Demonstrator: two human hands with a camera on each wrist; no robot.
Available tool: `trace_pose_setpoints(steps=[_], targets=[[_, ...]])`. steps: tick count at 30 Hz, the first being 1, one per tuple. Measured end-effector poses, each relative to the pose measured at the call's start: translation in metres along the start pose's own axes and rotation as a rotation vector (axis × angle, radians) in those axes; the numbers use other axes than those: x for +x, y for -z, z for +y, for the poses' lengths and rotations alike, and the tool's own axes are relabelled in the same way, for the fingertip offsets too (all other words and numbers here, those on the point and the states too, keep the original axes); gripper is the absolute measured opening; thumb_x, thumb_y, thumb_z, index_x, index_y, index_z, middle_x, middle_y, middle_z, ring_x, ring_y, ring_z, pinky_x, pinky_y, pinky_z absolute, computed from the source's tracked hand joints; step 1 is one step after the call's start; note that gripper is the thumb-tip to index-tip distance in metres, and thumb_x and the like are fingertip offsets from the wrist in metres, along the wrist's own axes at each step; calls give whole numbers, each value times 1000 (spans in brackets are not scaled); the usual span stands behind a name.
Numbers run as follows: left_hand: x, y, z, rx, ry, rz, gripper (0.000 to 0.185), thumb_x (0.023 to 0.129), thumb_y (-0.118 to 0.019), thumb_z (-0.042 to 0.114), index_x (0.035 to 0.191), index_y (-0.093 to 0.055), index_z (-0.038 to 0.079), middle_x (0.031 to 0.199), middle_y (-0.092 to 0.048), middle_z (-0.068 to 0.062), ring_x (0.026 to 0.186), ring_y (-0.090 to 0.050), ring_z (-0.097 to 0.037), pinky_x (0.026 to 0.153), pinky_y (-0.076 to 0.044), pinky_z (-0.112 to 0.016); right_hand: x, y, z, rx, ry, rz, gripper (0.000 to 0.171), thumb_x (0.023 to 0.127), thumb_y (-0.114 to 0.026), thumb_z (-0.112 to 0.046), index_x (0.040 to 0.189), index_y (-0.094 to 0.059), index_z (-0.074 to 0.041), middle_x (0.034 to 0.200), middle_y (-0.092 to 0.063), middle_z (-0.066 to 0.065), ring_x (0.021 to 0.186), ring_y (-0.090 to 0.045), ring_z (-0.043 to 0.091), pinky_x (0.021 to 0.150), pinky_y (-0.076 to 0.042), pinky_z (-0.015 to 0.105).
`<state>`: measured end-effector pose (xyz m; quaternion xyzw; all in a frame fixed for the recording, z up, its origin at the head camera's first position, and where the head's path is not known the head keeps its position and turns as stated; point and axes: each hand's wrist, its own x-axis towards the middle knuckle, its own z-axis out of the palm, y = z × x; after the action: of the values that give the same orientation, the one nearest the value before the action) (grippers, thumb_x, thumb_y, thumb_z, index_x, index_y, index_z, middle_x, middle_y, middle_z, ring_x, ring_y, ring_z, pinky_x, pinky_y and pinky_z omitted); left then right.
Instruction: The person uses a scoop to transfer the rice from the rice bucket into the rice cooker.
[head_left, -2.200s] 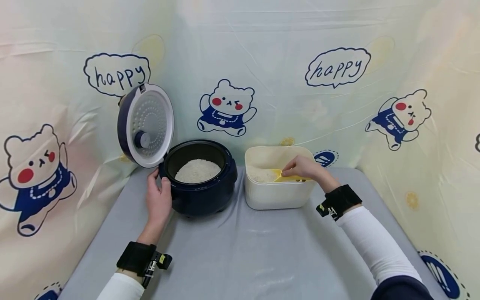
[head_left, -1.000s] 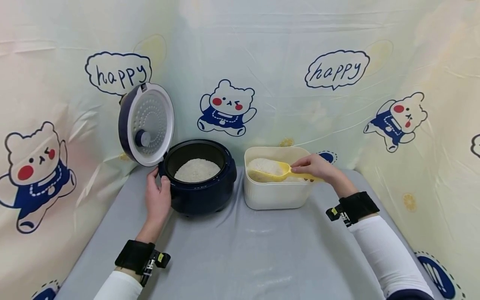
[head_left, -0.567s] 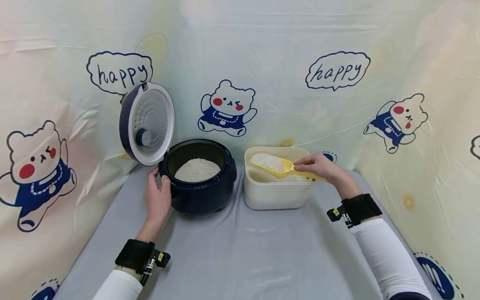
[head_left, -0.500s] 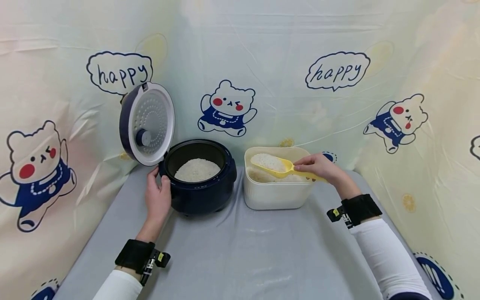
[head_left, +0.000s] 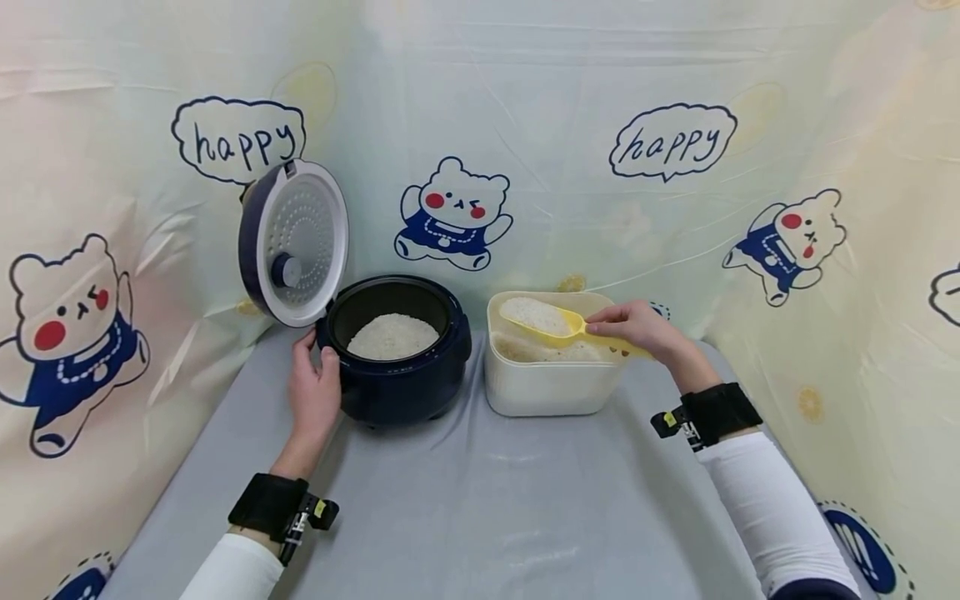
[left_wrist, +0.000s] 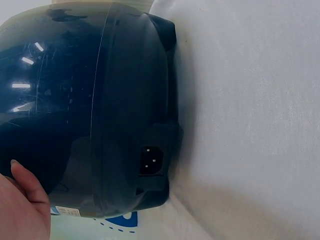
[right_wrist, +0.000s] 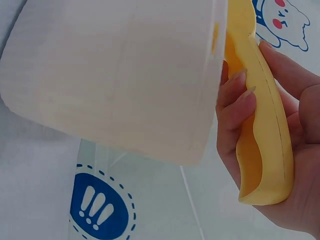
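Note:
A dark blue rice cooker (head_left: 405, 392) stands left of centre, its lid (head_left: 296, 242) swung up. White rice (head_left: 392, 336) is heaped in its pot. My left hand (head_left: 313, 392) grips the cooker's hinge side, thumb towards me and fingers round the back; the left wrist view shows part of it at the lower left. My right hand (head_left: 637, 325) holds a yellow scoop (head_left: 573, 327) by its handle, fingers curled round it in the right wrist view. Rice fills the scoop's bowl, which hangs over the cream rice bin (head_left: 551, 387). More rice (head_left: 525, 348) lies inside the bin.
Grey cloth (head_left: 480, 508) covers the table, with the cooker and bin side by side near its back edge. A printed cartoon curtain (head_left: 562, 167) rises close behind them and along both sides. The cooker's power socket (left_wrist: 151, 161) faces the left wrist camera.
The scoop, first dug into the bin's rice, has come up loaded with rice as my right hand moved up and right. In the last half second both hands have barely moved.

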<state>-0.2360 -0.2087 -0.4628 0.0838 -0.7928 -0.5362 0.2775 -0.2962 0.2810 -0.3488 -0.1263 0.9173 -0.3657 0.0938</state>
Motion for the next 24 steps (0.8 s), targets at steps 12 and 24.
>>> trace_pose_setpoints(steps=[12,24], targets=[[0,1,-3,2,-7,20,51,106,-44,23,151,-45,0,154,-49,-24,131,-50,-46,109,-34,-58,9,-1,-28,42,-11,-29,47,100,-69,-37,135,-70,-6,134,-66,15,112,-59,30,89,-51,34],[0,-1,-4,0,-7,22,52,106,-44,26,151,-46,1,152,-50,-25,126,-51,-45,109,-34,-58,32,-12,-79,43,59,-61,41,100,-71,-36,131,-73,-9,128,-69,11,112,-59,30,97,-50,44]])
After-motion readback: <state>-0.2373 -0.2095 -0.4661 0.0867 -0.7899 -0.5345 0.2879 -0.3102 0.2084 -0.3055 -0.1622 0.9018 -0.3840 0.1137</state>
